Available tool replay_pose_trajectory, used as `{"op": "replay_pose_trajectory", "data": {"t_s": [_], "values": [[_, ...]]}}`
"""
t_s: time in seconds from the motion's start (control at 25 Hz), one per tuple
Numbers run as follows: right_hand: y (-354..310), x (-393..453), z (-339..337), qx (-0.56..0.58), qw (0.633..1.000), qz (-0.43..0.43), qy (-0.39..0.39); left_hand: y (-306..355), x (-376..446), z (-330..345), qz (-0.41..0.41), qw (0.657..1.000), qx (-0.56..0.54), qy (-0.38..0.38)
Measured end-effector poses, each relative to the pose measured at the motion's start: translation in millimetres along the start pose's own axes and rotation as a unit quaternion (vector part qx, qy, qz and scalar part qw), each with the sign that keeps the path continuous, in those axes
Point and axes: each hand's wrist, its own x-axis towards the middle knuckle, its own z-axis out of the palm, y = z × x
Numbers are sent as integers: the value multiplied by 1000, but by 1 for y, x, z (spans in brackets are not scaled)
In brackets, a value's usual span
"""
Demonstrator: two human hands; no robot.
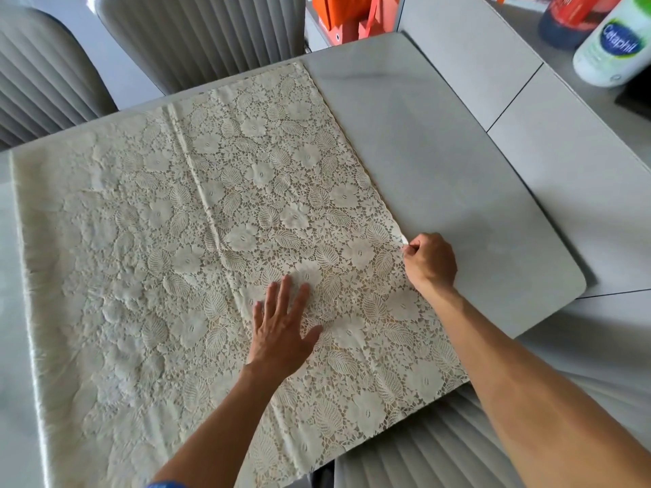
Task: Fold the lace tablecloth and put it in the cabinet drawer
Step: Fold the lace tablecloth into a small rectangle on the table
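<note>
1. Cloth [183, 248] lies flat on the table [458, 170], its near edge cut off below.
2. Left hand [285, 329] presses it, fingers straight and spread.
3. Right hand [429, 262] pinches its right edge; fingertips curled, hidden.

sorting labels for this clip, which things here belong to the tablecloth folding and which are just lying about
Part of the job:
lace tablecloth, spread flat on the table
left hand, pressing flat on the lace
right hand, pinching the cloth's right edge

Just lying about:
Cetaphil bottle
orange bag
ribbed chairs
</note>
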Motion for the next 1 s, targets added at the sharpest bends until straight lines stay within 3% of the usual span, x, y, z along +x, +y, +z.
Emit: {"op": "replay_pose_trajectory", "data": {"t_s": [0.36, 0.48, 0.56, 0.64, 0.8, 0.88, 1.0], "values": [[5, -6, 1, -23, 999, -6, 32, -6, 1, 5, 23, 1000, -1, 7], [1, -59, 15, -73, 984, -138, 84, -4, 2, 3, 29, 1000, -4, -10], [4, -121, 37, -81, 961, -260, -46, -3, 0, 2, 41, 999, -10, -12], [30, -155, 43, -128, 936, -299, -133, -11, -11, 2, 46, 999, -3, 14], [97, -145, 7, -185, 965, -156, -96, -43, -53, -3, -47, 998, -11, 45], [86, -149, 5, -212, 967, -89, -109, -55, -75, -5, -93, 996, -13, 2], [41, -170, 14, -174, 974, -68, -125, -72, -106, -2, -121, 991, -19, -47]]}}
